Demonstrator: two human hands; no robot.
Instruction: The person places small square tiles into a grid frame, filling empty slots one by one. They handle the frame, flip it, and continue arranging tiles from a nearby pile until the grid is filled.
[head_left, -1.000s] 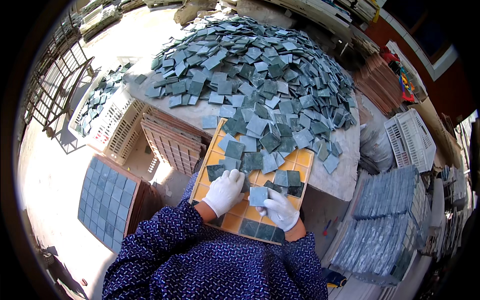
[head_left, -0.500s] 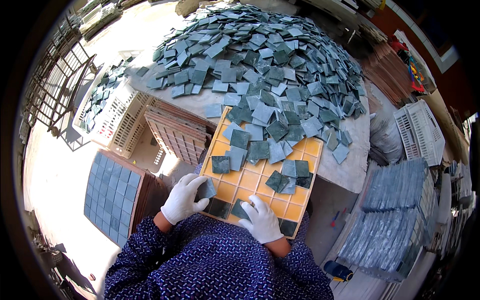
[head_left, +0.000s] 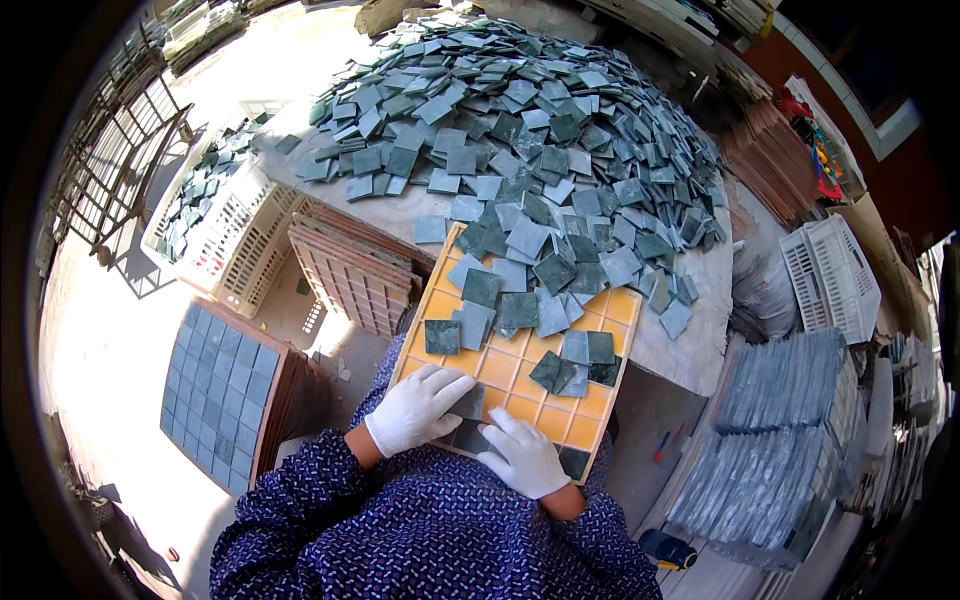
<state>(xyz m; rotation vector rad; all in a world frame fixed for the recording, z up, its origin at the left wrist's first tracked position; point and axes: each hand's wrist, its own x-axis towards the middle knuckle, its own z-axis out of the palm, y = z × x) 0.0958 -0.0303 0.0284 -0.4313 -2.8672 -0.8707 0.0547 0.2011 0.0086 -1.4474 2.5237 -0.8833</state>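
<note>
A yellow gridded tray (head_left: 585, 428) with a light rim leans toward me from the table's front edge. My left hand (head_left: 418, 408), in a white glove, reaches over its near left part. A grey stone tile (head_left: 468, 402) shows between its forefinger and thumb. My right hand (head_left: 523, 457), also gloved, bends its fingers over a dark green tile (head_left: 469, 438) in the near row; they partly hide it. Another dark tile (head_left: 573, 462) fills the near right cell. Loose tiles (head_left: 517, 312) lie across the tray's far half, and a small cluster (head_left: 576, 364) sits at its right.
A large heap of tiles (head_left: 540, 110) covers the table (head_left: 685, 345) beyond the tray. At left stand a white crate (head_left: 235, 235), upright brown trays (head_left: 350, 270) and a stack topped by a filled tray (head_left: 218, 385). Packed tile sheets (head_left: 765, 440) and a bottle (head_left: 668, 549) are at right.
My left hand has moved right, bringing the grey tile from the tray's left edge over the grid. My right hand has shifted slightly, its dark tile now lower in the near row.
</note>
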